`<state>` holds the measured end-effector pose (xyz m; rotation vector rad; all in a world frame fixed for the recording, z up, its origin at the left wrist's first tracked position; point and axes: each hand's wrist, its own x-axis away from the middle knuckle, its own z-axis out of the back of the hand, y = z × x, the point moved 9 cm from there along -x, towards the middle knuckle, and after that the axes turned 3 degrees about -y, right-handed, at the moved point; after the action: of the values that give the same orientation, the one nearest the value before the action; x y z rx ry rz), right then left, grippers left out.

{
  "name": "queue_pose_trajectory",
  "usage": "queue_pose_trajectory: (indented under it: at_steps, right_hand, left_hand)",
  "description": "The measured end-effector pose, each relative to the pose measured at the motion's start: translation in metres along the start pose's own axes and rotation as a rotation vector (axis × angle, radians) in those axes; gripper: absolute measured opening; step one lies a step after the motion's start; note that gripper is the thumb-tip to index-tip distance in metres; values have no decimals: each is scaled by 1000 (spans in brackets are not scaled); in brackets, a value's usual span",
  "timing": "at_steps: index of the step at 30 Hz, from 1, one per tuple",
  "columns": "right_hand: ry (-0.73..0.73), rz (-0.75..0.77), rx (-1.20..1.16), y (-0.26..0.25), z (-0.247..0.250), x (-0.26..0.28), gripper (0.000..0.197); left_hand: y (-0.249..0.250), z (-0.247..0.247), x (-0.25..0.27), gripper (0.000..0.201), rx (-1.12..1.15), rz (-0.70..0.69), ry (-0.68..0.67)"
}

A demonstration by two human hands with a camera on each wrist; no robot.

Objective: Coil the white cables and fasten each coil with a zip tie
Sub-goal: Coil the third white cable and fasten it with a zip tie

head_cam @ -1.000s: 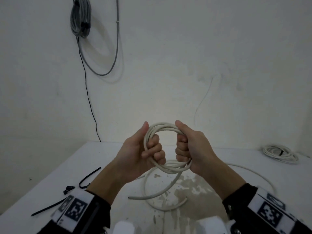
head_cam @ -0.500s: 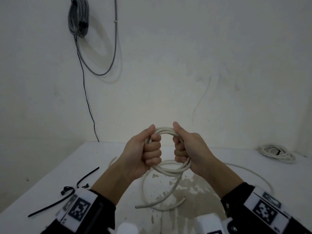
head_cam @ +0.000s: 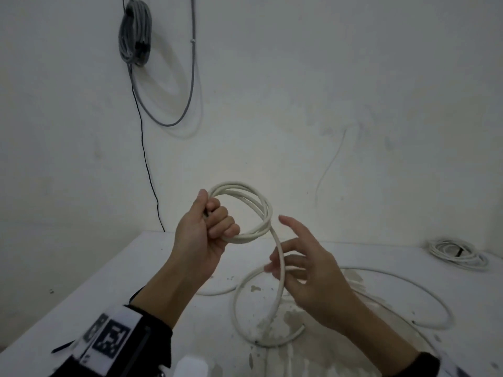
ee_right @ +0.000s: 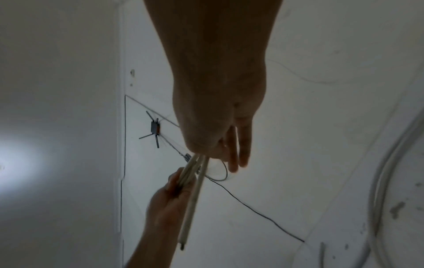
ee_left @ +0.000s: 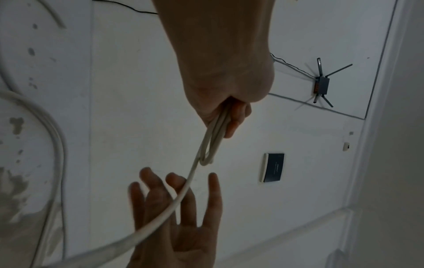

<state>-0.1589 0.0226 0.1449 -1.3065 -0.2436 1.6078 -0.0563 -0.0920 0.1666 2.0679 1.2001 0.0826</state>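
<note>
My left hand [head_cam: 211,227] grips a coil of white cable [head_cam: 254,198] of a few loops and holds it upright above the table [head_cam: 114,278]. From the coil the cable's loose length [head_cam: 280,270] drops across the spread fingers of my right hand [head_cam: 295,257], which is open just below and right of the coil. That length then curls on the table [head_cam: 239,311]. The left wrist view shows the loops [ee_left: 212,143] leaving my left fist [ee_left: 220,103], with the right hand [ee_left: 179,204] below. In the right wrist view the right fingers [ee_right: 238,150] are straight above the left hand [ee_right: 169,197].
A second white coil [head_cam: 457,253] with a black tie lies at the table's back right. A black zip tie end [head_cam: 64,348] shows near my left sleeve. A grey cable bundle [head_cam: 135,34] hangs on the wall. More of the white cable [head_cam: 402,289] loops at the right.
My right hand has let go of the coil, opened and dropped down to the right along the loose cable. The left hand now holds the coil alone.
</note>
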Motion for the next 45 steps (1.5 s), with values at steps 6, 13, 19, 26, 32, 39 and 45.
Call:
queue_pose_trajectory:
  at_steps: [6,13,19,26,32,39,45]
  right_hand:
    - [238,446,710,-24,14,3,28]
    - [279,385,972,-38,7,-12,50]
    - [209,380,1254,-41,-5,-12,30]
    - [150,224,275,-21,8,-3,11]
    - [337,-397,-774,20,17,-7,47]
    - [342,-346,-44,-1,19,-8,52]
    - [211,-368,-62,12,13,4,50]
  left_hand:
    - [-3,-9,6,42,10,-27,-47]
    - [-18,-34,16,43,-10,-58,-170]
    - [-20,-41,20,53,-240,-107,-160]
    - [-8,-31,21,57,29,-34,-113]
    - [-24,-15,25,59,87,164,-147]
    - [-54,-7,30,55,-213,365,-84]
    - [-58,9,29,56,-494,451,-37]
